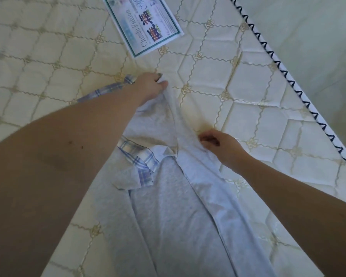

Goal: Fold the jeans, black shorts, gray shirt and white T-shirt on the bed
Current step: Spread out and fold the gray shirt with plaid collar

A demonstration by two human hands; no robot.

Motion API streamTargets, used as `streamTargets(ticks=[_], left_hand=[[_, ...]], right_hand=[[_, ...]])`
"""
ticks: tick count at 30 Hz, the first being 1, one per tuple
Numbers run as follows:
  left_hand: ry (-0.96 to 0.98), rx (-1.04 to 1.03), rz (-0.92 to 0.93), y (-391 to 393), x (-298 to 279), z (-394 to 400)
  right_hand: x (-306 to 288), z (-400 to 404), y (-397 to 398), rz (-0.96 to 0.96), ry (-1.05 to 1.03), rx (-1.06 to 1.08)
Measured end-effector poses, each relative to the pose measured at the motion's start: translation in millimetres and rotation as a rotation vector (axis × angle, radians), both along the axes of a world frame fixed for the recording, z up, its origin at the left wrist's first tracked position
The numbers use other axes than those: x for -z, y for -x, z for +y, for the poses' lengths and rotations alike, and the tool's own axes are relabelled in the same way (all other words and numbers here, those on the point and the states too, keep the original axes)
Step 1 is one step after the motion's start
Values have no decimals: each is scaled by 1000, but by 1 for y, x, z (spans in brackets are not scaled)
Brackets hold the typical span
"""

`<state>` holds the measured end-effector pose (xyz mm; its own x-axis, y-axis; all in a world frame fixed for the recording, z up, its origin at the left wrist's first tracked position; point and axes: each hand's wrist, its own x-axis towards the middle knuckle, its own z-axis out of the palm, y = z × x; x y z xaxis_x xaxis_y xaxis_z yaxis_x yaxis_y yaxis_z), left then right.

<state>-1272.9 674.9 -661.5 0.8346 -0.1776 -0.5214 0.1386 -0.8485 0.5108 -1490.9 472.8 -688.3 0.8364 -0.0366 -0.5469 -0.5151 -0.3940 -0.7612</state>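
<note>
light gray knit shirt with blue plaid trim (164, 196) lies spread lengthwise on quilted cream mattress (248, 80), partly creased. left hand (148, 86) pinches a far corner of it; right hand (222, 146), fingers curled, grips its right edge. printed label (142, 23) lies beyond.

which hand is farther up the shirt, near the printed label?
The left hand. It grips the gray shirt at its far end, close below the printed label. The right hand pinches the fabric partway down, nearer the person.
</note>
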Motion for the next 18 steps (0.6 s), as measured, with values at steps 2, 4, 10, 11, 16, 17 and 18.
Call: streamTargets(ticks=[2,4,10,11,16,17,18], left_hand=[[-14,-42,-38,-9,-2,-9],[-38,-79,-55,-17,-2,-14],[31,-93,-42,-15,13,-18],[32,-90,-48,-14,14,-18],[-42,-23,41,-11,9,8],[-114,50,122,-9,4,16],[-219,151,199,-7,-3,22]], right_hand=[[1,-2,0,7,-21,21],[4,-3,1,15,-63,68],[5,-2,1,42,-211,135],[5,0,1,44,-208,140],[6,13,4,8,-117,160],[6,15,4,-6,-84,155],[6,18,4,-23,-41,155]])
